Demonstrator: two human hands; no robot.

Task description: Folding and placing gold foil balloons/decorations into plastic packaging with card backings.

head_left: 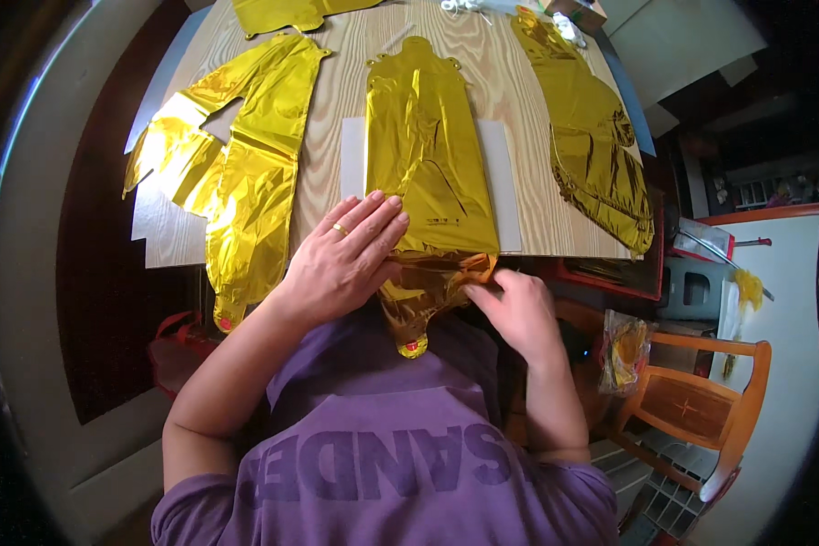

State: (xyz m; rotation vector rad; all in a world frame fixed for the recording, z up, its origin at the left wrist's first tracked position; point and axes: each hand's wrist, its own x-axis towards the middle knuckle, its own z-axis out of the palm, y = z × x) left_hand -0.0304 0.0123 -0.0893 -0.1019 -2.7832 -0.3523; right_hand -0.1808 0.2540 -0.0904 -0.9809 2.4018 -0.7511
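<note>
The left hand (346, 259) lies flat, fingers spread and together-ish, palm down on the lower left part of the middle gold foil balloon (428, 150); it presses rather than grips. A ring shows on one finger. The right hand (517, 308) pinches the crumpled lower end of the same balloon between thumb and fingertips, closed on the foil just right of the left hand. Below the two hands the balloon's tail (412, 341) hangs over the table (337, 91) edge toward the purple shirt (382, 455). Under the balloon, above the hands, lies a white sheet (500, 182). Left of the left hand another gold balloon (237, 173) lies flat; right of the right hand and further up, a third one (601, 155). A wooden chair (701, 400) stands well to the right
</note>
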